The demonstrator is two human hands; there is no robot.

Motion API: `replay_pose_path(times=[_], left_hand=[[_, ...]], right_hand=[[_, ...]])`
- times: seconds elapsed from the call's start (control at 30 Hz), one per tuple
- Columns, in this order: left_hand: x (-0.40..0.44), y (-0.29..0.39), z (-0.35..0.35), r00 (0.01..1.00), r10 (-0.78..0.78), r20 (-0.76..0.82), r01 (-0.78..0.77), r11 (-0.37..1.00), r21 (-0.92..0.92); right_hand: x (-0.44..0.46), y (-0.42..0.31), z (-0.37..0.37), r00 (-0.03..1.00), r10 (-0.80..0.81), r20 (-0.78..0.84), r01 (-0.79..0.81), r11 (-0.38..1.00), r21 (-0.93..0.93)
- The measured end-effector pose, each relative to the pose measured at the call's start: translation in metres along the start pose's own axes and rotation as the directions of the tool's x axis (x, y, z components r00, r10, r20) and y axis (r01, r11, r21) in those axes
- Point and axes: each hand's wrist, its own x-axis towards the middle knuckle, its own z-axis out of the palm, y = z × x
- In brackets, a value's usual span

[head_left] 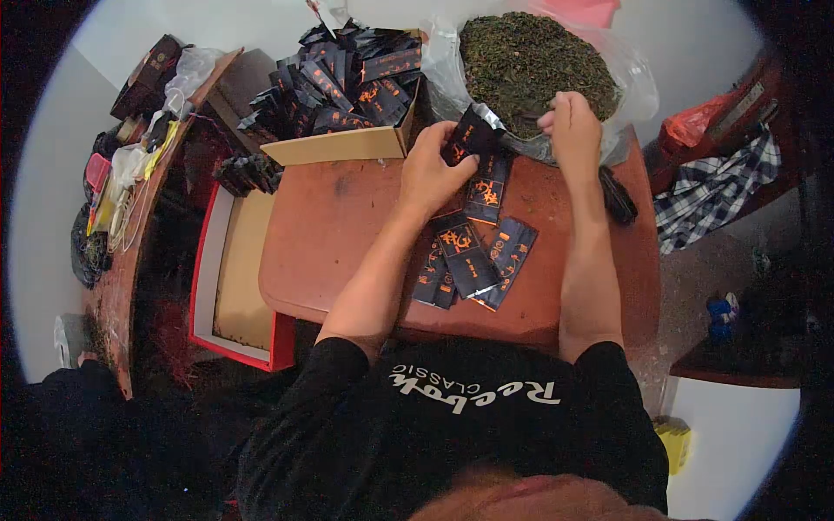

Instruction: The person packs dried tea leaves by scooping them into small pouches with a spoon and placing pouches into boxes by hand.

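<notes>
My left hand is wrapped round a small black packet with orange print. The packet's silvery open end faces the heap of dark green dried leaves, which look like loose tea. That heap sits in a clear plastic bag at the back of the table. My right hand is closed, fingers curled together, over the heap's near right edge; whatever lies inside the fingers is hidden. Between my forearms, several flat black packets overlap on the table.
A cardboard box full of black packets stands at the back left of the reddish-brown table. Below on the left is a red-edged tray. A cluttered side shelf stands farther left. A checked cloth hangs at right.
</notes>
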Motion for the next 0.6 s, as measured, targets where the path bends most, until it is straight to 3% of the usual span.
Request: replay_pose_path(times=[0.33,0.6], left_hand=[[-0.001,0.010,-0.004,1.000,0.007,0.004,-0.007,0.996,0.089],[-0.001,0.008,-0.004,1.000,-0.010,0.011,0.009,0.999,0.042]], right_hand=[[-0.002,0.017,0.021,0.997,0.034,-0.071,-0.018,0.978,0.209],[0.001,0.005,-0.003,0.995,0.080,-0.062,-0.057,0.948,0.314]])
